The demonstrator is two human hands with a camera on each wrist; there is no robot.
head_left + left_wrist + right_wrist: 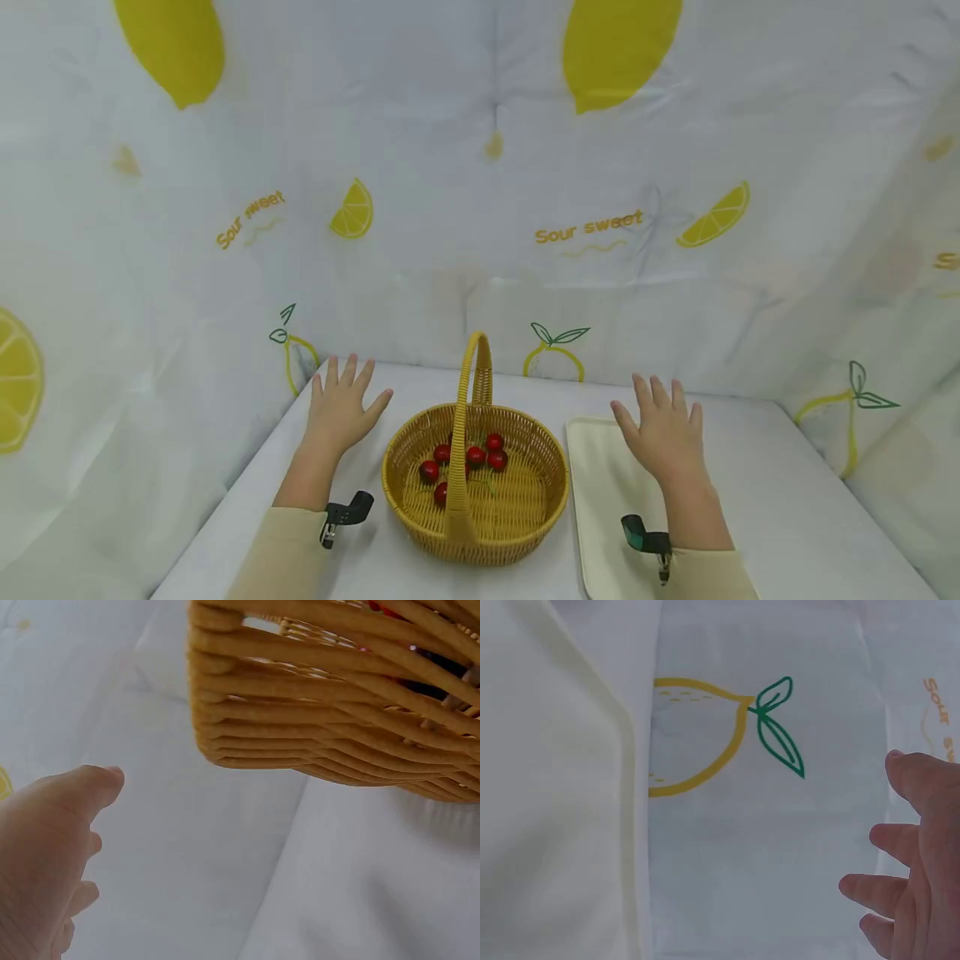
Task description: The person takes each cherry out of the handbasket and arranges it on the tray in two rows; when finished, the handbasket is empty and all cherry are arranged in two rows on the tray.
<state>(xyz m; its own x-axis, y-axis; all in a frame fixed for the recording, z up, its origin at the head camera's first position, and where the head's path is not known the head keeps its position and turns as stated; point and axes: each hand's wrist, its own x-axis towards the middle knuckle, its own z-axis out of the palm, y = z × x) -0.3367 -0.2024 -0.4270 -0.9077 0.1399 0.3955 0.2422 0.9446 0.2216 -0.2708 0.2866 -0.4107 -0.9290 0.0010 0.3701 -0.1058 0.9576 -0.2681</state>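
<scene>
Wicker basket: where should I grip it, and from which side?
Probably the top of its arched handle, coming from above and curling round it from left or right: it stands upright, runs from near to far, and rises clear of the cherries inside.

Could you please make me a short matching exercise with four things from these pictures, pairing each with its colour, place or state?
Things
1. Cherries
2. Basket
3. Tray
4. Left hand

Descriptions
A. Cream-coloured and flat, with a low rim
B. Spread open, holding nothing
C. Golden-yellow and woven
D. Red, grouped inside a container

Right pairs: 1-D, 2-C, 3-A, 4-B
</scene>
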